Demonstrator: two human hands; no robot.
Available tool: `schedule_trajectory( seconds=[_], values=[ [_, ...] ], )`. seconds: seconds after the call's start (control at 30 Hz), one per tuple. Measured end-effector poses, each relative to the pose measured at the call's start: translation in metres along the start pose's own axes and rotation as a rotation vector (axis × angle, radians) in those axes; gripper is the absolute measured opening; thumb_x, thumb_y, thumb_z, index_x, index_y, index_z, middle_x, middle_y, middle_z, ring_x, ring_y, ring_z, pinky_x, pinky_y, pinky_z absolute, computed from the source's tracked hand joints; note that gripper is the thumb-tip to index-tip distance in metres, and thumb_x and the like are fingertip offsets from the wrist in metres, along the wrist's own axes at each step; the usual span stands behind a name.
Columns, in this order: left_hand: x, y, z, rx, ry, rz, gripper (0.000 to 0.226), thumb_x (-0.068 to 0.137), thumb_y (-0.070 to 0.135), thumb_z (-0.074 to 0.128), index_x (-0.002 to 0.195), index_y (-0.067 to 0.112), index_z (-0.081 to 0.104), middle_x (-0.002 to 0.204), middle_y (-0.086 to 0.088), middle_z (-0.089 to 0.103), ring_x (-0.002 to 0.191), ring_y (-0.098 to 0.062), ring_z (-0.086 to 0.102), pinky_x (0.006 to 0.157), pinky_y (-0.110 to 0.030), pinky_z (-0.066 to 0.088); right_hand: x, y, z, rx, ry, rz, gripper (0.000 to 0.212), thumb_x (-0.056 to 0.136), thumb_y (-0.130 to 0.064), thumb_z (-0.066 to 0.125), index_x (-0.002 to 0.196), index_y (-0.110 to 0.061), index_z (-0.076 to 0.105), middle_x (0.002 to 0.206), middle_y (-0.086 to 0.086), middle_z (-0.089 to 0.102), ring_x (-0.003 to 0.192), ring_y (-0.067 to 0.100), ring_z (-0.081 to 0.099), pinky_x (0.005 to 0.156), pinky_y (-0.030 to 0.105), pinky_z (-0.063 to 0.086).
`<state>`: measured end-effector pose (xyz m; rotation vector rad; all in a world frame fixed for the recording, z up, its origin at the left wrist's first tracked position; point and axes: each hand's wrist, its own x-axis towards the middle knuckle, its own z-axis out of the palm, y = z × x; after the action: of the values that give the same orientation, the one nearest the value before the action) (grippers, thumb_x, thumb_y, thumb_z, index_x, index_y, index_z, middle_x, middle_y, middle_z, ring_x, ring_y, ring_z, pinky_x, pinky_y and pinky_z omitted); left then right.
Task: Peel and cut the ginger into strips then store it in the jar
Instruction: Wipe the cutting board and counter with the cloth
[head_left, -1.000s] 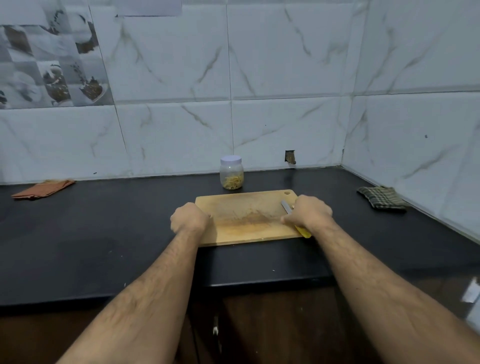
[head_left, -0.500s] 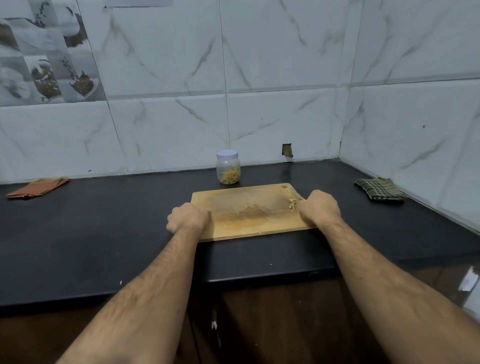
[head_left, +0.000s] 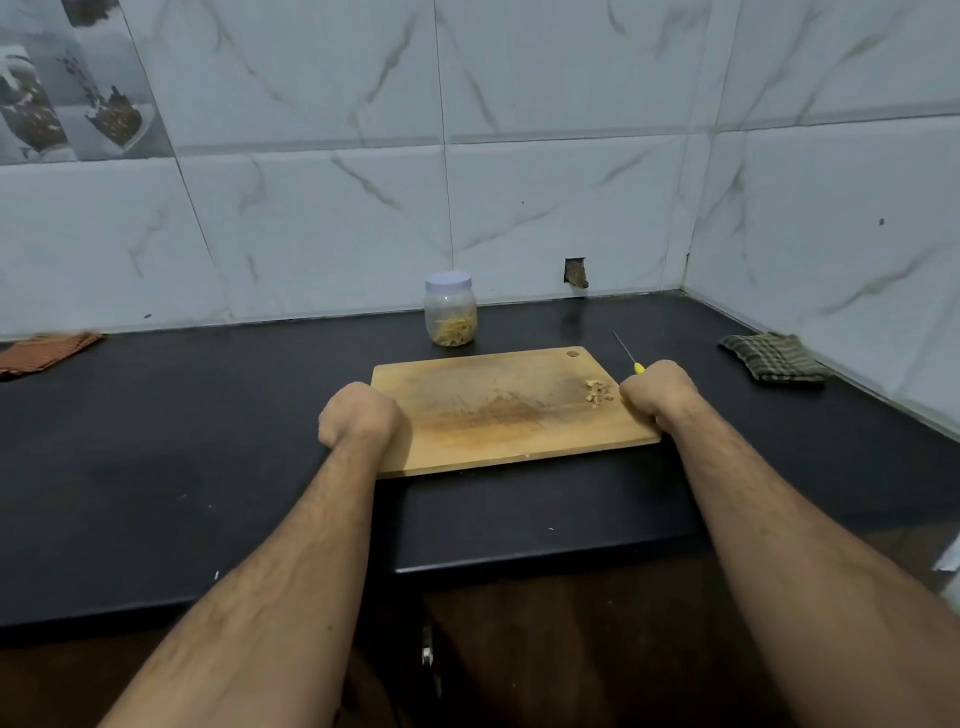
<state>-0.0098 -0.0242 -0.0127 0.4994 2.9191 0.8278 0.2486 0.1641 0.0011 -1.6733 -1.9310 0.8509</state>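
Orange cloth (head_left: 47, 351) far left on tabletop (head_left: 208, 467). Left hand (head_left: 358, 415) curled in fist at left edge of cutting board (head_left: 498, 410), holding nothing visible. Jar (head_left: 450, 308), lidded, ginger strips (head_left: 454, 328) inside, stands just behind board, between hands. Small ginger scraps (head_left: 599, 391) on board's right end, just left of right hand (head_left: 660, 392), the nearer one. Right fingers clenched round knife (head_left: 630, 358); thin blade points away, up-left. Checked cloth (head_left: 771, 358) far right. Judgement: task near done.

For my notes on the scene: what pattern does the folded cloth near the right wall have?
The cloth is checked, dark green with lighter lines, as the head view shows.
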Motion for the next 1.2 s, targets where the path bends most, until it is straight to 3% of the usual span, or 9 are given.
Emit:
schedule_trajectory(
  seconds=[0.2, 0.37, 0.5, 0.7, 0.83, 1.0, 1.13, 1.2],
  values=[
    [-0.008, 0.001, -0.018, -0.152, -0.092, -0.019, 0.036, 0.098, 0.022, 0.052, 0.126, 0.0, 0.058, 0.128, -0.018, 0.06, 0.116, -0.036, 0.058, 0.088, -0.039, 0.048, -0.007, 0.004, -0.011, 0.171, -0.092, 0.069, 0.009, 0.089, -0.002, 0.058, 0.08, -0.004, 0.056, 0.067, 0.006, 0.048, 0.053, 0.017, 0.044, 0.047, 0.028, 0.033],
    [-0.017, -0.002, -0.018, -0.444, -0.157, 0.007, 0.023, 0.098, 0.026, 0.054, 0.101, 0.003, 0.052, 0.107, -0.014, 0.059, 0.097, -0.033, 0.059, 0.083, -0.037, 0.048, -0.015, 0.01, -0.028, 0.188, -0.106, 0.059, 0.014, 0.09, -0.004, 0.062, 0.078, -0.007, 0.055, 0.059, 0.004, 0.044, 0.045, 0.013, 0.036, 0.042, 0.025, 0.029],
    [-0.015, 0.005, -0.009, -0.553, -0.189, -0.007, 0.025, 0.097, 0.031, 0.058, 0.101, 0.008, 0.048, 0.1, -0.011, 0.057, 0.097, -0.032, 0.059, 0.087, -0.042, 0.051, -0.004, 0.014, -0.031, 0.151, -0.076, 0.05, 0.014, 0.091, -0.007, 0.061, 0.08, -0.008, 0.053, 0.058, 0.003, 0.042, 0.039, 0.011, 0.031, 0.031, 0.018, 0.023],
    [0.003, 0.018, 0.001, -0.536, -0.252, -0.071, 0.033, 0.096, 0.038, 0.059, 0.111, 0.009, 0.058, 0.106, -0.01, 0.064, 0.098, -0.031, 0.062, 0.09, -0.044, 0.052, 0.025, 0.018, -0.017, 0.144, -0.039, 0.08, 0.007, 0.09, -0.01, 0.061, 0.09, -0.005, 0.057, 0.07, 0.006, 0.049, 0.054, 0.017, 0.044, 0.046, 0.028, 0.033],
    [0.001, 0.024, -0.004, -0.54, -0.343, -0.109, 0.029, 0.099, 0.036, 0.055, 0.113, 0.011, 0.057, 0.107, -0.008, 0.063, 0.092, -0.026, 0.061, 0.08, -0.039, 0.05, 0.028, 0.017, -0.019, 0.142, -0.041, 0.085, 0.012, 0.089, -0.01, 0.06, 0.098, -0.003, 0.063, 0.078, 0.007, 0.056, 0.067, 0.021, 0.052, 0.053, 0.03, 0.039],
    [-0.009, 0.025, -0.008, -0.618, -0.475, -0.101, 0.033, 0.101, 0.036, 0.054, 0.122, 0.01, 0.053, 0.113, -0.01, 0.064, 0.096, -0.029, 0.065, 0.085, -0.048, 0.056, 0.021, 0.032, -0.033, 0.162, -0.012, 0.09, 0.016, 0.088, -0.012, 0.06, 0.101, -0.004, 0.066, 0.084, 0.01, 0.064, 0.069, 0.023, 0.057, 0.056, 0.03, 0.043],
    [-0.04, 0.017, -0.004, -0.697, -0.537, -0.032, 0.027, 0.102, 0.03, 0.054, 0.119, 0.009, 0.052, 0.107, -0.01, 0.065, 0.09, -0.025, 0.065, 0.068, -0.041, 0.055, -0.006, 0.055, -0.053, 0.143, 0.018, 0.049, 0.019, 0.086, -0.008, 0.06, 0.103, -0.002, 0.067, 0.087, 0.012, 0.064, 0.072, 0.023, 0.057, 0.06, 0.031, 0.042],
    [-0.06, 0.009, -0.004, -0.726, -0.52, 0.014, 0.025, 0.103, 0.03, 0.053, 0.117, 0.01, 0.053, 0.105, -0.01, 0.065, 0.09, -0.025, 0.065, 0.073, -0.042, 0.055, -0.029, 0.064, -0.068, 0.124, 0.036, 0.026, 0.018, 0.088, -0.008, 0.06, 0.103, -0.001, 0.065, 0.084, 0.011, 0.06, 0.069, 0.022, 0.054, 0.057, 0.03, 0.04]
  ],
)
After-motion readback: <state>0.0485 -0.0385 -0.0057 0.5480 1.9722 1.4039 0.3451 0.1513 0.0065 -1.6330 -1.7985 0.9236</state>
